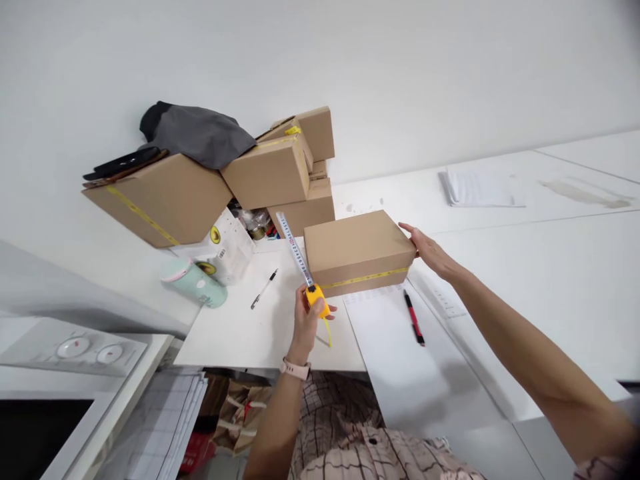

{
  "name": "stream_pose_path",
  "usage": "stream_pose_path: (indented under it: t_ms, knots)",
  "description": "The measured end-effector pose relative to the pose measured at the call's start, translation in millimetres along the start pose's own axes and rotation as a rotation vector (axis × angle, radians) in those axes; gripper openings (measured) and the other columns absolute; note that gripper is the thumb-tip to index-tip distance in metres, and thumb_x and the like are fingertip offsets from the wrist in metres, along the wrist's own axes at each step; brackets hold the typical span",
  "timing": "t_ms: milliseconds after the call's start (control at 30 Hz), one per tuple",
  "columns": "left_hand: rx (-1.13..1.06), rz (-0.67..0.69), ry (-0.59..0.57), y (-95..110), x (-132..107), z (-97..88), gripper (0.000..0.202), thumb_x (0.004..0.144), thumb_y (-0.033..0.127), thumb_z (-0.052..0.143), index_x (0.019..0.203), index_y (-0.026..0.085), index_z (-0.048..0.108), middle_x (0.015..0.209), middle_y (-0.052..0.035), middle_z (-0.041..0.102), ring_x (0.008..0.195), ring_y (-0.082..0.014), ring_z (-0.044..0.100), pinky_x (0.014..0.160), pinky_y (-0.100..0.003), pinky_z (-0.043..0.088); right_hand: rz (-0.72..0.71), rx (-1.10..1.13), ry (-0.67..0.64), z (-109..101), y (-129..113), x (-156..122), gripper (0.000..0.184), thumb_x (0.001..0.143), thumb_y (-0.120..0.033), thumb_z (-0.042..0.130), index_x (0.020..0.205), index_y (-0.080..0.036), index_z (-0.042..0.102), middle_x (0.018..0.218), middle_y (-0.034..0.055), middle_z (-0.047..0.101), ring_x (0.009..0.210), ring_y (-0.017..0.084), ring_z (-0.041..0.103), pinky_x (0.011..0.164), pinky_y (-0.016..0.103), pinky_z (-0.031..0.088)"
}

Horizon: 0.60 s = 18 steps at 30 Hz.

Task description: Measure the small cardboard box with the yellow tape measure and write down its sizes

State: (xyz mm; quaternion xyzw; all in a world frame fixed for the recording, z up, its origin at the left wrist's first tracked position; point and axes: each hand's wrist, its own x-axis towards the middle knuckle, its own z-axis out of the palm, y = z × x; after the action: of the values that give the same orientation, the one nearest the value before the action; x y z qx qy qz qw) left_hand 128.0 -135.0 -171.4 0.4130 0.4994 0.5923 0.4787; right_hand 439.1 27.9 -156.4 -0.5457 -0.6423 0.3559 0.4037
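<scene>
My left hand (306, 313) is closed around a yellow tape measure (317, 301). Its silver blade (295, 250) sticks out up and to the left, past the left end of a closed cardboard box (357, 243). A yellow strap (328, 331) hangs below the tape's case. The box has yellow tape along its front side and sits partly over white paper sheets (400, 360). At the box's right end, my right hand (431, 253) grips the corner, fingers along the top edge; part of its fingers is hidden.
Cardboard boxes (270, 177) are stacked at the back left, with a grey cloth (200, 137) on top. A mint-green pouch (197, 283), a black-and-clear pen (264, 289) and a red-black pen (413, 318) lie on the white table. A microwave (65, 373) stands left; papers (475, 187) lie back right.
</scene>
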Motion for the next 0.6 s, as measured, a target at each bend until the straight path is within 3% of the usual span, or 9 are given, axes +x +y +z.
stream_pose_path:
  t_ms: [67, 133, 233, 333, 467, 600]
  knots:
    - [0.003, 0.027, -0.028, 10.7, 14.8, 0.6, 0.054, 0.078, 0.051, 0.07, 0.117, 0.022, 0.046, 0.098, -0.0006, 0.056, 0.068, -0.0163, 0.07, 0.055, -0.026, 0.055, -0.072, -0.023, -0.001, -0.1, -13.4, -5.3, 0.067, 0.088, -0.075, 0.047, 0.138, -0.032, 0.059, 0.129, 0.0065, 0.065, 0.116, 0.027, 0.06, 0.093, 0.037, 0.051]
    - [0.007, 0.083, -0.037, 28.6, 29.7, 1.5, 0.052, 0.077, 0.05, 0.069, 0.114, 0.022, 0.047, 0.097, -0.0005, 0.058, 0.065, -0.0146, 0.069, 0.051, -0.023, 0.052, -0.116, -0.021, 0.009, -5.6, -31.1, -2.0, 0.063, 0.084, -0.071, 0.057, 0.131, -0.03, 0.064, 0.13, 0.0066, 0.065, 0.115, 0.028, 0.06, 0.092, 0.037, 0.051]
    - [0.003, 0.128, -0.088, 57.7, 53.5, 2.2, 0.049, 0.076, 0.048, 0.068, 0.111, 0.021, 0.048, 0.095, -0.0004, 0.06, 0.059, -0.0134, 0.067, 0.045, -0.021, 0.049, -0.116, -0.042, 0.081, -16.9, -53.8, 13.2, 0.056, 0.083, -0.069, 0.059, 0.115, -0.025, 0.069, 0.108, 0.0079, 0.07, 0.095, 0.025, 0.063, 0.078, 0.035, 0.052]
    - [-0.009, 0.131, -0.129, 75.1, 68.3, 6.3, 0.047, 0.075, 0.046, 0.068, 0.11, 0.021, 0.049, 0.096, -0.0016, 0.062, 0.057, -0.0128, 0.067, 0.044, -0.021, 0.048, -0.096, -0.227, 0.236, -19.2, -61.8, 36.6, 0.049, 0.086, -0.066, 0.056, 0.091, -0.02, 0.071, 0.094, 0.01, 0.068, 0.088, 0.025, 0.061, 0.079, 0.038, 0.049]
    - [-0.056, 0.23, -0.103, 73.6, 47.7, 27.4, 0.05, 0.077, 0.044, 0.071, 0.116, 0.023, 0.05, 0.115, -0.0057, 0.062, 0.063, -0.0138, 0.07, 0.046, -0.022, 0.052, -0.239, -0.429, 0.319, -6.6, -58.9, 66.9, 0.04, 0.092, -0.051, 0.048, 0.083, -0.019, 0.07, 0.105, 0.0147, 0.068, 0.102, 0.03, 0.059, 0.09, 0.042, 0.045]
    - [-0.215, 0.032, -0.359, 50.2, -0.2, 62.7, 0.052, 0.075, 0.054, 0.07, 0.114, 0.026, 0.049, 0.137, -0.0105, 0.055, 0.059, -0.0163, 0.071, 0.038, -0.024, 0.05, -0.293, -0.513, 0.232, 6.3, -61.9, 75.6, 0.036, 0.096, -0.04, 0.04, 0.093, -0.02, 0.07, 0.102, 0.0124, 0.071, 0.091, 0.028, 0.061, 0.081, 0.039, 0.043]
